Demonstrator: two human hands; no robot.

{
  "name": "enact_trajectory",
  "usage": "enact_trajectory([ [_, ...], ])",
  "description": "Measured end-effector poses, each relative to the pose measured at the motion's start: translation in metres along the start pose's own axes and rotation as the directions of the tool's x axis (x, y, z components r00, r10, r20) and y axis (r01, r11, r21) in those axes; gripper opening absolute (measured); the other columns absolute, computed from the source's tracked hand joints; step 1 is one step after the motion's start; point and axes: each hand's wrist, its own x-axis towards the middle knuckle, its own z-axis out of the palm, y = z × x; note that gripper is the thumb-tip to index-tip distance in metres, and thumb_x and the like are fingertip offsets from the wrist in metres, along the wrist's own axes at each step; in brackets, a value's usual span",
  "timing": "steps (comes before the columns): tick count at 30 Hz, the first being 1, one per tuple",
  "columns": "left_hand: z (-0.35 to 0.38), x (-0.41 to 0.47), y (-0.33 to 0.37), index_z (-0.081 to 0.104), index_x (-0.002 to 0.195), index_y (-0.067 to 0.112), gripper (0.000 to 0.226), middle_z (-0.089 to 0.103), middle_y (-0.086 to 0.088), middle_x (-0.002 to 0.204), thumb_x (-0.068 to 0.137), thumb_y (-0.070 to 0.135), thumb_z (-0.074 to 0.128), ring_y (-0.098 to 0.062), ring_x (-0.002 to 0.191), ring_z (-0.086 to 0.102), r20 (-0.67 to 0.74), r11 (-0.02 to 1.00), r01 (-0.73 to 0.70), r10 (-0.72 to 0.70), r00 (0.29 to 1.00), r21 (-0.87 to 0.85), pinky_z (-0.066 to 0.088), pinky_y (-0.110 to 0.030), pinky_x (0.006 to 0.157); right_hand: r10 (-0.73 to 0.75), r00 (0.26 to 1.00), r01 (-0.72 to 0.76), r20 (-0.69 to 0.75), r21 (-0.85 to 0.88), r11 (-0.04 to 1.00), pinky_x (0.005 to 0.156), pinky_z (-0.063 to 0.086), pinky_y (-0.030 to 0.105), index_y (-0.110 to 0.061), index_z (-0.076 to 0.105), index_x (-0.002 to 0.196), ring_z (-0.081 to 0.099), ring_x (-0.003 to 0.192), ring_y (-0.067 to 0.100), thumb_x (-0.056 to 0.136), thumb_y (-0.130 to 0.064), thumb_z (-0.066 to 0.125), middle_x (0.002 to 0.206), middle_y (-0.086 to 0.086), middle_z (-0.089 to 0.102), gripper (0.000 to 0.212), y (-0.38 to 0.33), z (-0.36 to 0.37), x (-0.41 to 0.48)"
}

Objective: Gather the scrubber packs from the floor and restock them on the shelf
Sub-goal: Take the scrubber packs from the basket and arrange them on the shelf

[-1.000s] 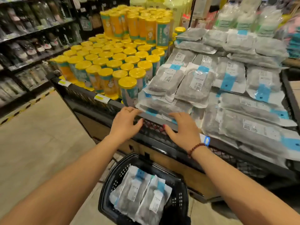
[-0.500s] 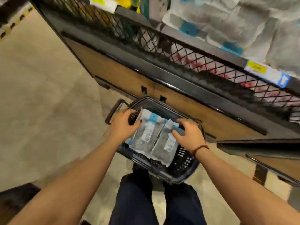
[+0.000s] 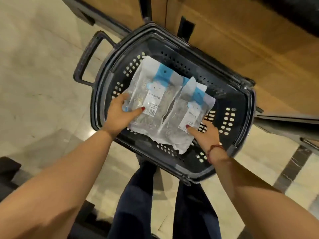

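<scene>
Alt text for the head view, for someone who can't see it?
Scrubber packs lie in a basket on the floor; the left hand rests on the left pack, the right hand touches the right pack with its thumb.

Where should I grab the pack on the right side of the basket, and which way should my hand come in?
Take the right pack by its near right edge, coming in from the right, beside the right hand. It lies flat with its left edge overlapping the other pack, so the right edge, free above the basket floor, is probably easiest: fingers under, thumb on top.
</scene>
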Motion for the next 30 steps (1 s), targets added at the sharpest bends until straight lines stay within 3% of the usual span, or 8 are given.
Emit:
enact_trajectory([
  [3,0.02,0.017,-0.012,0.052,0.131,0.01,0.067,0.056,-0.001,0.126,0.075,0.025,0.084,-0.011,0.112,0.054,-0.033,0.999,-0.003,0.002,0.999,-0.05,0.047,-0.026,0.097,0.121,0.993,-0.119,-0.009,0.126,0.985,0.109,0.039,0.038,-0.01,0.041,0.141,0.047,0.128,0.024,0.068,-0.035,0.086,0.141,0.009,0.046,0.09,0.023,0.021,0.018],
  [5,0.029,0.025,-0.015,0.055,0.124,0.012,0.058,0.059,-0.001,0.121,0.074,0.02,0.084,-0.002,0.1,0.057,-0.08,0.996,-0.041,0.034,0.996,-0.081,0.049,-0.027,0.096,0.169,0.985,-0.169,0.023,0.267,0.949,0.111,0.039,0.041,-0.009,0.032,0.147,0.05,0.129,0.022,0.065,-0.035,0.088,0.143,0.009,0.049,0.103,0.036,0.034,0.028],
  [7,0.034,0.031,-0.019,0.055,0.117,0.019,0.053,0.06,0.005,0.114,0.074,0.02,0.085,0.006,0.095,0.058,-0.109,0.992,-0.059,0.047,0.993,-0.11,0.052,-0.033,0.094,0.198,0.979,-0.201,0.049,0.4,0.894,0.099,0.051,0.039,-0.009,0.048,0.136,0.064,0.11,0.018,0.064,-0.028,0.089,0.124,0.006,0.065,0.084,0.047,0.045,0.038],
  [9,0.038,0.035,-0.021,0.053,0.118,0.021,0.058,0.06,0.006,0.117,0.071,0.024,0.086,-0.002,0.103,0.059,-0.105,0.99,-0.043,0.029,0.994,-0.135,0.054,-0.04,0.093,0.207,0.976,-0.212,0.061,0.452,0.867,0.084,0.056,0.028,-0.009,0.058,0.125,0.068,0.097,0.012,0.068,-0.023,0.087,0.112,0.002,0.07,0.066,0.052,0.052,0.041],
  [12,0.038,0.042,-0.023,0.047,0.132,0.016,0.083,0.055,0.001,0.129,0.064,0.032,0.091,-0.01,0.115,0.053,-0.052,0.998,-0.064,0.065,0.997,0.015,0.048,-0.033,0.1,0.204,0.978,-0.201,0.049,0.505,0.84,0.07,0.056,0.019,-0.01,0.064,0.116,0.07,0.089,0.008,0.068,-0.024,0.087,0.104,0.0,0.073,0.055,0.058,0.06,0.042],
  [18,0.039,0.05,-0.016,0.023,0.152,0.022,0.108,0.045,0.022,0.124,0.067,0.019,0.089,-0.003,0.119,0.044,0.15,0.985,-0.166,0.158,0.976,0.045,0.036,-0.025,0.104,0.197,0.98,-0.147,-0.027,0.567,0.81,0.09,0.056,0.036,-0.009,0.055,0.122,0.068,0.098,0.013,0.069,-0.017,0.086,0.106,-0.002,0.07,0.062,0.046,0.064,0.033],
  [22,0.031,0.044,-0.011,0.03,0.149,0.03,0.104,0.054,0.015,0.13,0.064,0.027,0.09,-0.01,0.122,0.052,0.159,0.992,-0.125,0.124,0.979,-0.004,0.043,-0.042,0.107,0.191,0.979,-0.101,-0.071,0.646,0.756,0.091,0.055,0.042,-0.01,0.053,0.121,0.068,0.098,0.016,0.076,-0.006,0.08,0.107,0.002,0.069,0.053,0.036,0.057,0.018],
  [30,-0.034,-0.02,0.032,0.036,0.145,0.033,0.103,0.057,0.007,0.137,0.057,0.033,0.09,-0.016,0.124,0.056,0.138,0.982,-0.047,0.073,0.988,-0.18,0.047,-0.048,0.103,0.051,0.999,-0.032,-0.016,0.575,0.817,0.093,0.053,0.042,-0.014,0.051,0.125,0.066,0.105,0.022,0.08,-0.013,0.077,0.118,0.007,0.066,0.052,0.003,-0.001,-0.054],
])
